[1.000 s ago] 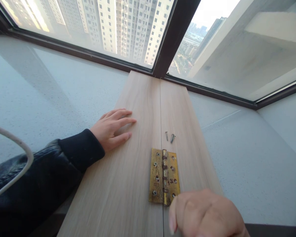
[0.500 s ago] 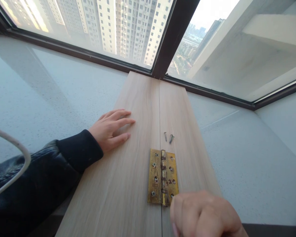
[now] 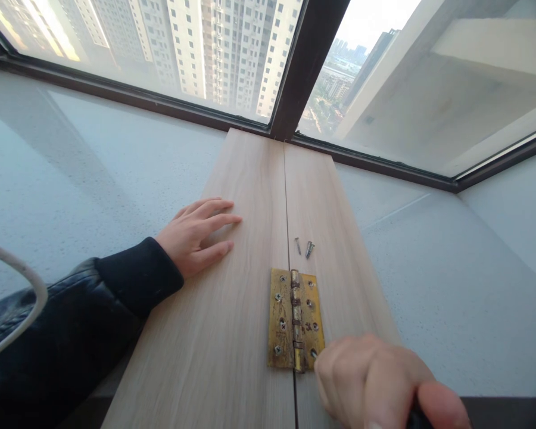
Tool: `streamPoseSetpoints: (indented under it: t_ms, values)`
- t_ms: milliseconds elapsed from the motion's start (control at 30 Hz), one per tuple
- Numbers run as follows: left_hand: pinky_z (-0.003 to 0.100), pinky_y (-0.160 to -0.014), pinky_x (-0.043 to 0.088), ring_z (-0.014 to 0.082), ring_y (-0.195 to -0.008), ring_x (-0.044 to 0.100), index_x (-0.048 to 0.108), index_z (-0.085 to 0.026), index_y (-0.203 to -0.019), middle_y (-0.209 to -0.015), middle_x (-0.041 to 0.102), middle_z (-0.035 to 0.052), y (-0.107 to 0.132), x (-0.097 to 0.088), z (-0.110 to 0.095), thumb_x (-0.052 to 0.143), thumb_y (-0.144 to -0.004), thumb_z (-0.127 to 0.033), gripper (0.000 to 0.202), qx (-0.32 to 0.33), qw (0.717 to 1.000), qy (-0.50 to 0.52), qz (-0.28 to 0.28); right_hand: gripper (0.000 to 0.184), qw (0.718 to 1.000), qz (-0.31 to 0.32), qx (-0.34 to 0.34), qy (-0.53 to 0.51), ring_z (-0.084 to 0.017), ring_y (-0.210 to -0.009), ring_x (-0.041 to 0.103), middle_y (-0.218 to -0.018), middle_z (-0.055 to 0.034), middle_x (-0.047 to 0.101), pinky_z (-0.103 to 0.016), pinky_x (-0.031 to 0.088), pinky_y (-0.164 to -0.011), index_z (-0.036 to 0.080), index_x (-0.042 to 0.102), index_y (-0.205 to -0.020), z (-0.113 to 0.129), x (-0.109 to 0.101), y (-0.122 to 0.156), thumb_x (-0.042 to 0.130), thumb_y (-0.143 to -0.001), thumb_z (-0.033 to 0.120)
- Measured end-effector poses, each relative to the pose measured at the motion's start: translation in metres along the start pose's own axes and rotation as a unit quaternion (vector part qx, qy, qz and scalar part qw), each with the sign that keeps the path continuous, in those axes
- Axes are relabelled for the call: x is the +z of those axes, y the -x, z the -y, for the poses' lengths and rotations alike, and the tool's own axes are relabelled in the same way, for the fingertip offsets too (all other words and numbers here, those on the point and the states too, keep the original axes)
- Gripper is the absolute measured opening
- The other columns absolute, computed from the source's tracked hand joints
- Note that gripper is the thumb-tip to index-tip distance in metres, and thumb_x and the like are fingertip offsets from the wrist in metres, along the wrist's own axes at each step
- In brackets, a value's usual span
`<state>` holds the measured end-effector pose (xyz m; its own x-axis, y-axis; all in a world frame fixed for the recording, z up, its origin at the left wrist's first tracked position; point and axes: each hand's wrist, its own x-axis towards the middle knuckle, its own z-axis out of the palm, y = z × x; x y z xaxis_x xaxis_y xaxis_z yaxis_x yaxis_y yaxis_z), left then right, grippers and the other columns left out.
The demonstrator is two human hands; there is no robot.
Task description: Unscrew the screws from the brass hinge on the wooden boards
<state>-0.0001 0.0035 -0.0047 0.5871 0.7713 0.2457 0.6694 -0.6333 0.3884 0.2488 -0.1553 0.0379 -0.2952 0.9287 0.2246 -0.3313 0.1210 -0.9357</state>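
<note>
hinge (image 3: 296, 320): four o'clock from the left hand (image 3: 191, 235), spread empty on the board (image 3: 223, 333); ten o'clock from the right hand (image 3: 379, 381), clenched around a dark handle (image 3: 418, 419).

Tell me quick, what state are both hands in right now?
Left hand: open, resting on the wooden board.
Right hand: closed around a dark object, mostly hidden.

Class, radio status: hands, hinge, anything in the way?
Left hand on left board. Right hand closed around dark handle. Hinge spans seam. Loose screws beyond hinge.
</note>
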Motion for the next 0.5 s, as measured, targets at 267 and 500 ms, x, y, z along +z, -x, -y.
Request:
streamPoseSetpoints:
  t_ms: [267,500]
  values:
    - [0.049,-0.106,0.032,0.0288,-0.132,0.036,0.055,-0.021,-0.125,-0.139,0.046,0.0099,0.0,-0.001,-0.001,0.043,-0.089,-0.04,0.043,0.003,1.0,-0.004,-0.003,0.023,0.996,0.09,0.005,-0.014,-0.016,-0.071,0.054,-0.078,-0.0003,0.056,-0.03,0.046,-0.064,0.031,0.065,-0.102,-0.003,-0.021,-0.005,0.062,-0.084,0.045]
    - [0.049,-0.107,0.031,0.0287,-0.132,0.036,0.054,-0.021,-0.125,-0.139,0.046,0.0098,0.0,-0.001,-0.001,0.042,-0.089,-0.041,0.043,0.003,1.0,-0.007,-0.003,0.046,0.999,-0.028,0.002,-0.03,-0.013,-0.049,0.044,-0.051,0.002,0.044,-0.027,0.041,-0.052,0.025,0.071,-0.087,-0.006,0.005,0.0,0.035,-0.096,0.051]
